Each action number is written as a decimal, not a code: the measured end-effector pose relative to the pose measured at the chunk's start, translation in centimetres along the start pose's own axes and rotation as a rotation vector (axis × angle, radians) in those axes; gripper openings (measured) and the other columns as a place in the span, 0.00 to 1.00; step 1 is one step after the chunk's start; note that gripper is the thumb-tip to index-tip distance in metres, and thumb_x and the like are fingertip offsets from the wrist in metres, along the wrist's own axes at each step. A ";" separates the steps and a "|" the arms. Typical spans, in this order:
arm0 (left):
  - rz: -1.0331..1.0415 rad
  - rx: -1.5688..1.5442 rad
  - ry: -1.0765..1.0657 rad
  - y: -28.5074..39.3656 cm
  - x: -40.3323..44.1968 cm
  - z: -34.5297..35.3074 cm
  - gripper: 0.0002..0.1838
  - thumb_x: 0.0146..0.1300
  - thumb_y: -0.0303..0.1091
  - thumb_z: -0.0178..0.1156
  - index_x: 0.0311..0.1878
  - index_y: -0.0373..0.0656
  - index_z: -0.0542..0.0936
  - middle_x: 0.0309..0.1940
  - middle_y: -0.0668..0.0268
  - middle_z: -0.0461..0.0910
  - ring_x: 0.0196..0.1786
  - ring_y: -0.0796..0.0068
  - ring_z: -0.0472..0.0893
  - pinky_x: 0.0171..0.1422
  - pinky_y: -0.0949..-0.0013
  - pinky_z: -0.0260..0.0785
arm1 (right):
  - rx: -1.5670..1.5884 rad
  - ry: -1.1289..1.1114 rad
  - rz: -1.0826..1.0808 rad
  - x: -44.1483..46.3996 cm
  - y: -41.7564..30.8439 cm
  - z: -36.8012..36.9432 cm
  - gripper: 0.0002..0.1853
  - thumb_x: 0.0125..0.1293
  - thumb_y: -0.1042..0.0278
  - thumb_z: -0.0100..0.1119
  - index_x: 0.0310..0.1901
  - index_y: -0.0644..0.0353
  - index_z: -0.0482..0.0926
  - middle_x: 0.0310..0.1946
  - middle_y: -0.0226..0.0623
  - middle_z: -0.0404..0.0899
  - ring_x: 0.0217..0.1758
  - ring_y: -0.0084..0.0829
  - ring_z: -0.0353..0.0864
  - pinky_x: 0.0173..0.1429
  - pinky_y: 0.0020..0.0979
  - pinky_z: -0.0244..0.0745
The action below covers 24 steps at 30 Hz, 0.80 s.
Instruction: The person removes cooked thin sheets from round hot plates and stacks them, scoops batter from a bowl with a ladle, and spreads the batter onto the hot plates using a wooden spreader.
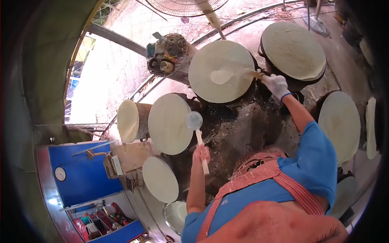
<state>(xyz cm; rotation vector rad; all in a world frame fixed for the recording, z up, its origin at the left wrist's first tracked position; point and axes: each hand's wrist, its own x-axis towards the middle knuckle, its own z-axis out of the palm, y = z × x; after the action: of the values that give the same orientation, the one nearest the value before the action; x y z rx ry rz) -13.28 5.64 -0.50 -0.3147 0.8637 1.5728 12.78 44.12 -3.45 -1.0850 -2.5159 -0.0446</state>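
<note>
My bare left hand [201,154] is closed around the wooden handle of a ladle [194,120]. The ladle's round bowl overlaps the right edge of a pale round sheet [168,125]. In a white glove with a blue cuff, my right hand [276,85] grips a short brownish tool [255,74], its tip blurred, so its kind is unclear. That tool reaches over the right side of another pale round surface [219,91], where a lighter, wet-looking patch [222,77] lies near the middle.
More round pale-topped stands surround me, including one at upper right [293,50] and one at right [340,125]. A bowl of pale contents [177,216] sits at lower left. A fan [186,5] hangs at the top, beyond a cluttered drum [172,54].
</note>
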 end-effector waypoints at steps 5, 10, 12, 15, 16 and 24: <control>0.058 0.187 -0.220 2.7 7.6 4.5 0.14 0.64 0.39 0.48 0.22 0.51 0.63 0.10 0.75 0.55 0.09 0.84 0.56 0.11 0.79 0.50 | 0.072 0.078 -0.007 -3.8 -2.1 1.6 0.09 0.54 0.51 0.58 0.32 0.42 0.79 0.14 0.37 0.70 0.14 0.39 0.73 0.17 0.39 0.68; 0.194 0.218 0.052 1.2 10.7 12.7 0.14 0.57 0.25 0.52 0.35 0.52 0.57 0.12 0.73 0.55 0.09 0.81 0.57 0.10 0.76 0.50 | -0.070 0.130 0.224 -6.5 -0.9 0.9 0.14 0.57 0.53 0.56 0.45 0.38 0.78 0.13 0.35 0.69 0.12 0.37 0.71 0.15 0.38 0.66; 0.248 0.328 0.101 -0.5 12.3 14.7 0.17 0.54 0.25 0.53 0.38 0.52 0.55 0.12 0.72 0.55 0.09 0.79 0.57 0.10 0.74 0.51 | -0.119 0.106 0.163 -8.8 -3.5 1.5 0.14 0.57 0.56 0.56 0.47 0.37 0.77 0.12 0.35 0.68 0.10 0.37 0.70 0.13 0.38 0.64; 0.236 0.314 -0.007 -3.3 17.1 13.7 0.14 0.54 0.27 0.54 0.36 0.48 0.57 0.12 0.71 0.55 0.09 0.78 0.58 0.11 0.71 0.53 | 0.124 0.007 0.212 -10.1 -9.3 1.1 0.10 0.55 0.55 0.57 0.38 0.42 0.79 0.14 0.38 0.69 0.15 0.40 0.73 0.18 0.39 0.67; 0.062 0.282 0.017 -2.7 17.6 13.8 0.11 0.56 0.29 0.52 0.30 0.46 0.58 0.10 0.71 0.54 0.09 0.78 0.59 0.12 0.73 0.54 | 0.155 0.015 0.223 -10.3 -10.1 1.0 0.09 0.55 0.55 0.57 0.36 0.43 0.79 0.14 0.38 0.69 0.15 0.40 0.73 0.19 0.39 0.67; -0.243 0.147 -0.008 -2.5 2.9 7.9 0.08 0.63 0.35 0.53 0.40 0.57 0.63 0.12 0.75 0.54 0.10 0.87 0.56 0.08 0.81 0.47 | 0.130 0.149 0.217 -15.9 -11.8 -4.5 0.17 0.50 0.60 0.63 0.44 0.50 0.78 0.16 0.34 0.71 0.17 0.35 0.72 0.23 0.33 0.66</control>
<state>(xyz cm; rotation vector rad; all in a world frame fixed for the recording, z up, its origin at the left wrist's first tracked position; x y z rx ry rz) -9.38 13.03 2.14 -0.2958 0.8945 1.2787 15.86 24.06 -3.73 -1.2455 -2.2248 0.0945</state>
